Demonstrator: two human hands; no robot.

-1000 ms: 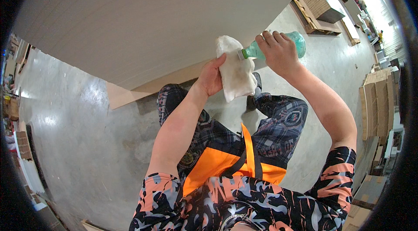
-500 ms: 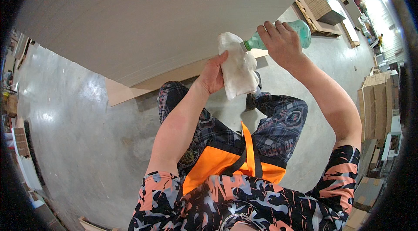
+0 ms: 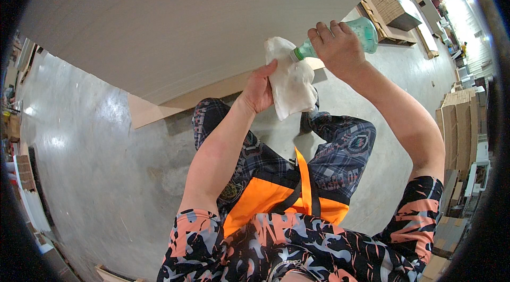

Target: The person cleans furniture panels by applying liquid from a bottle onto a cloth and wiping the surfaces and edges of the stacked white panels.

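Concrete floor (image 3: 95, 175), grey and glossy with pale glare patches, fills the left and lower middle of the frame and runs on toward the upper right. Over it, across the whole upper half, spreads a large pale board (image 3: 186, 21) with a plain matt face; a tan board edge (image 3: 175, 104) juts out beneath its lower rim at centre left. At the upper right stand stacks of brown flat sheets on low pallets (image 3: 393, 8), with bright ceiling lights beyond them. Down the right rim rise more stacks of brown cardboard-coloured panels (image 3: 457, 122), and further flat brown pieces lie at the lower right. Along the left rim sit small stacked items too bent by the lens to identify. In the upper middle, the left hand (image 3: 258, 90) grips a crumpled white cloth (image 3: 289, 82), fingers closed over its left edge, the cloth hanging just in front of the board's lower rim. The right hand (image 3: 337, 45) is clenched around a green plastic bottle (image 3: 358, 35), tipped so its neck points left and touches the top of the cloth. Below, the person wears an orange apron (image 3: 271, 197) over dark patterned trousers.
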